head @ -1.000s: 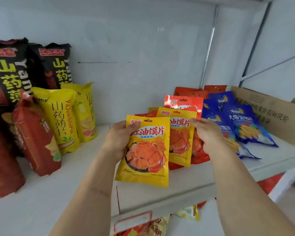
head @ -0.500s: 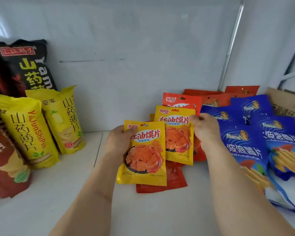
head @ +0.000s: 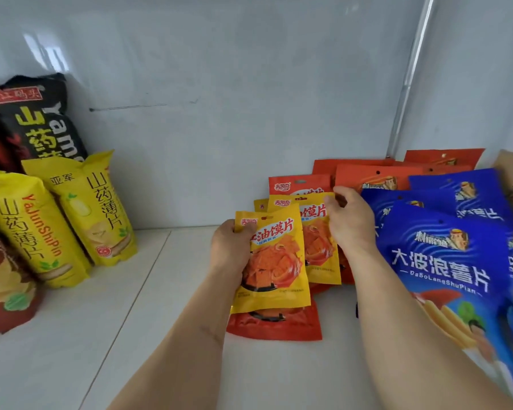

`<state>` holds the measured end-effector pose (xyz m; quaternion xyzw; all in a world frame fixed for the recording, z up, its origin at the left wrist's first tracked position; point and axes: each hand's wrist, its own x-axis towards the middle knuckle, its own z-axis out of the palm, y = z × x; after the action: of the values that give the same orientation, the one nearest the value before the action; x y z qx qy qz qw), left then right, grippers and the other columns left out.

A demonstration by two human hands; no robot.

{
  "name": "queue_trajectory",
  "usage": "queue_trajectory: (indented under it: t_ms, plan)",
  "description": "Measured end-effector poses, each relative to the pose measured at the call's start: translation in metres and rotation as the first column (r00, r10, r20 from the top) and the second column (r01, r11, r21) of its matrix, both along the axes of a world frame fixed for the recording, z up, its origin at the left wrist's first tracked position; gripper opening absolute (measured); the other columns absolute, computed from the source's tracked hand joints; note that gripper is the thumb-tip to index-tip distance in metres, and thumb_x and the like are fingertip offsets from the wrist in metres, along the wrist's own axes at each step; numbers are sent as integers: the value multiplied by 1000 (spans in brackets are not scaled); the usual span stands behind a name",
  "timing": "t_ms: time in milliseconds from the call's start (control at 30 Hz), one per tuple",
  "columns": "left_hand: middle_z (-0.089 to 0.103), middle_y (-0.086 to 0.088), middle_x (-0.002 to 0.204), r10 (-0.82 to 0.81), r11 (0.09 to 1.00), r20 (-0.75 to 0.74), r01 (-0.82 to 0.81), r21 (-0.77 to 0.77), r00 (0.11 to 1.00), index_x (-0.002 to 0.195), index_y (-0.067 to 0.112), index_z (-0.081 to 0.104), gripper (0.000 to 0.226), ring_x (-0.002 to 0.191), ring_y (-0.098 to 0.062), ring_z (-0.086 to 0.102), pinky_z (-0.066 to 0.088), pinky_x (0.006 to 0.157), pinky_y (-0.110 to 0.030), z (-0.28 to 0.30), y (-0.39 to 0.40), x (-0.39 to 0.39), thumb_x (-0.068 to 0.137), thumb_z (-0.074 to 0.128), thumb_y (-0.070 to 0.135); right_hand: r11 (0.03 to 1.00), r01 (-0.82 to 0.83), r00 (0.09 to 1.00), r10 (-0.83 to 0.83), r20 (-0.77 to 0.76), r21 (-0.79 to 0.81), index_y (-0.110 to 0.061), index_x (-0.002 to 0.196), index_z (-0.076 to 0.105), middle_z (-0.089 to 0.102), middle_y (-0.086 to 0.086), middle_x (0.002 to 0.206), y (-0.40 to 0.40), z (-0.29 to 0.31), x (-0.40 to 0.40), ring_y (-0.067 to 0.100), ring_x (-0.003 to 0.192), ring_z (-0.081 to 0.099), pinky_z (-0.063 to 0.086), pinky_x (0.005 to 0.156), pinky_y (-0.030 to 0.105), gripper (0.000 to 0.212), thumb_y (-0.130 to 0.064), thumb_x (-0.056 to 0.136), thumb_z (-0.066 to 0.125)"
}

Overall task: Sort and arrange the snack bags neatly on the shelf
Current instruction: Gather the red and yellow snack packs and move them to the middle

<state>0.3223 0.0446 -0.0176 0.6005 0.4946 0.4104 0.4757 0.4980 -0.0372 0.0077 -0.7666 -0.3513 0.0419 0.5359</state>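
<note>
Gripping yellow bag, left hand, red bag half-hidden beneath

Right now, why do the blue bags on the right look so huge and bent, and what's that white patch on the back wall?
Head view: the wide-angle lens stretches whatever sits near the frame edge, so the nearest blue bag looks oversized and slanted. The white patch is glare reflected off the glossy back wall. Print on the yellow packet in the left hand stays readable, slightly soft.

Bare shelf lies open between the yellow chip bags on the left and the yellow pouches. Blue bags and orange packs crowd the right side and back corner.
</note>
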Motion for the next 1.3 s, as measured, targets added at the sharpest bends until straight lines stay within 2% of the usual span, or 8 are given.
queue_trajectory:
  t_ms: [267, 433, 633, 700, 800, 933, 1133, 1300]
  plan:
    - [75, 4, 84, 51, 997, -36, -49, 59, 998, 93, 18, 66, 18, 75, -15, 73, 61, 68, -36, 9, -5, -5, 94, 65, 36, 1000, 16, 987, -14, 162, -8, -15, 142, 49, 48, 5, 145, -4, 2, -1, 23, 131, 48, 41, 104, 33, 42, -30, 103, 48]
    - [71, 9, 91, 98, 988, -46, -92, 126, 994, 112, 23, 59, 23, 75, -8, 70, 56, 61, -30, 16, -16, -12, 94, 64, 36, 999, 19, 948, -7, 319, -35, -13, 137, 53, 47, 6, 145, -7, 6, -2, 25, 131, 46, 41, 106, 40, 38, -29, 102, 48]
    - [58, 1, 125, 219, 949, -177, -167, 266, 960, 140, 19, 47, 50, 105, -20, 61, 46, 80, -31, 20, -30, -22, 94, 61, 35, 995, 18, 815, 40, 578, -94, -13, 126, 61, 54, 5, 139, -26, 4, -21, 28, 128, 49, 42, 100, 46, 31, -26, 100, 50]
    - [53, 0, 136, 300, 902, -316, -160, 401, 900, 138, 19, 51, 44, 120, -23, 54, 44, 87, -34, 18, -37, -30, 97, 55, 34, 995, -14, 733, 80, 676, -102, -13, 118, 65, 61, 4, 130, -33, -1, -33, 30, 118, 56, 44, 93, 45, 26, -25, 98, 53]
    - [56, -1, 135, 390, 823, -514, -38, 567, 764, 131, 19, 59, 36, 123, -24, 52, 46, 90, -38, 11, -48, -45, 101, 48, 35, 986, -96, 613, 169, 772, -139, -12, 106, 69, 69, 4, 113, -42, -10, -51, 30, 104, 62, 47, 85, 42, 20, -23, 95, 56]
    - [65, -6, 121, 443, 740, -567, 74, 669, 694, 119, 13, 68, 29, 116, -31, 56, 45, 90, -41, 2, -56, -67, 100, 52, 29, 967, -162, 509, 251, 824, -195, -13, 101, 70, 71, 3, 101, -48, -19, -75, 28, 95, 64, 49, 82, 42, 17, -22, 95, 58]
    - [72, -8, 97, 507, 622, -586, 202, 756, 633, 99, 9, 74, 16, 90, -35, 66, 54, 73, -43, -10, -55, -108, 90, 68, 21, 957, -171, 466, 288, 837, -235, -15, 100, 72, 72, 3, 96, -47, -23, -113, 29, 90, 67, 51, 77, 40, 14, -22, 88, 67]
    - [71, -7, 88, 512, 573, -596, 271, 773, 618, 89, 11, 74, 11, 81, -34, 67, 55, 66, -41, -16, -55, -144, 83, 73, 20, 962, -140, 473, 274, 838, -235, -17, 89, 71, 71, 2, 87, -42, -20, -153, 29, 84, 65, 49, 72, 38, 19, -26, 89, 54]
